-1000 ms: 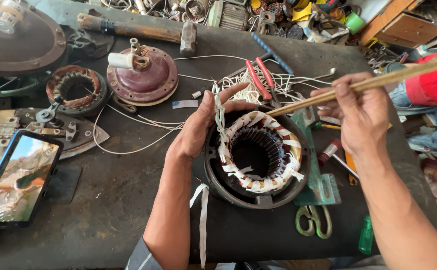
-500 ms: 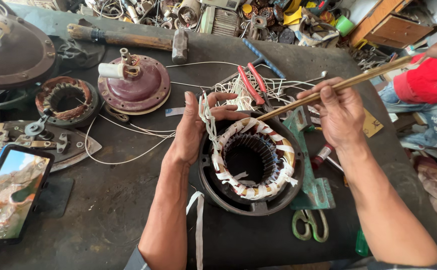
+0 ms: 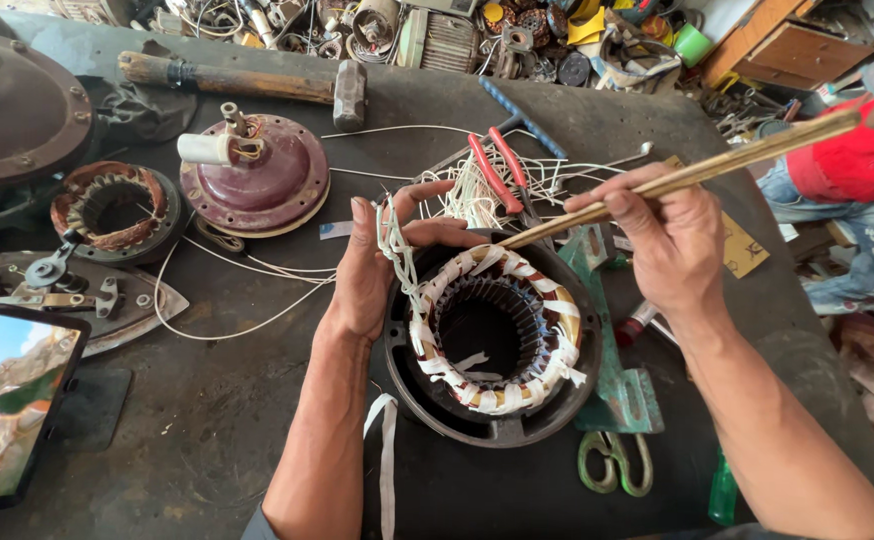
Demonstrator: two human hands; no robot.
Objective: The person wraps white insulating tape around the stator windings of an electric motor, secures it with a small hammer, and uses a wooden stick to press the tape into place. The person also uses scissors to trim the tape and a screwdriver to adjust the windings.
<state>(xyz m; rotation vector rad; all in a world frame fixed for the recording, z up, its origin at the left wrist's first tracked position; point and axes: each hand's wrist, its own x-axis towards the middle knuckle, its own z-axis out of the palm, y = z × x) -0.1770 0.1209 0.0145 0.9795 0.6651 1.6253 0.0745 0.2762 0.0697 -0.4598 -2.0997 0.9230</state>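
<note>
We judged the heavy, rigid stator (image 3: 492,335) safest held by its dark rim at nine o'clock, where our left hand (image 3: 372,265) curled around the soft white lacing (image 3: 397,245), while our right hand (image 3: 672,235) pinched the stiff wooden stick (image 3: 697,170), sparing the fragile copper windings (image 3: 567,325)

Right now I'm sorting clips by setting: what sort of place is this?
Most likely a small motor or fan repair workshop. The left hand steadies a wound stator; a hammer, red-handled pliers and a heap of spare parts crowd the dark bench.

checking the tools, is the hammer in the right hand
No, the right hand holds a thin wooden stick; the hammer lies untouched on the bench.
</note>
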